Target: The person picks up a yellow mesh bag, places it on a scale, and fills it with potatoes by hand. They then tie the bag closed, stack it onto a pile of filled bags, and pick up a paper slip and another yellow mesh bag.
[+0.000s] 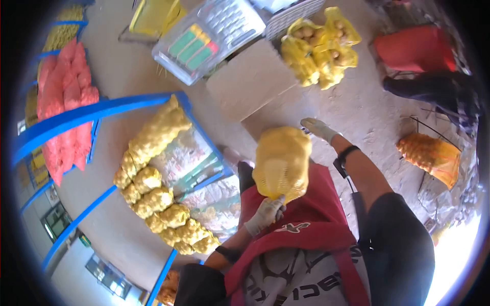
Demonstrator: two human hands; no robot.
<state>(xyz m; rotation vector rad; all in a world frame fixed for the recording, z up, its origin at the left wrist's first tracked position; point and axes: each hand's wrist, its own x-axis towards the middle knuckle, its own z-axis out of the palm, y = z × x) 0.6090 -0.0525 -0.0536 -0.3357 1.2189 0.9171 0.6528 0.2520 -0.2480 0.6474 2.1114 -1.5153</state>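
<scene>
My left hand (265,214), in a grey glove, grips the gathered neck of a yellow net bag of potatoes (282,160) and holds it up in front of my red apron (311,219). My right hand (319,127), also gloved, reaches out past the bag with its fingers spread and nothing in it. A black band sits on that wrist. The bag hangs over the concrete floor (357,112).
A row of filled yellow net bags (158,188) lies on a blue-framed rack (102,109) at left, with pink net bags (66,97) behind. A scale with a keypad (209,35) stands at the top. More yellow bags (319,48) and an orange bag (429,153) lie nearby.
</scene>
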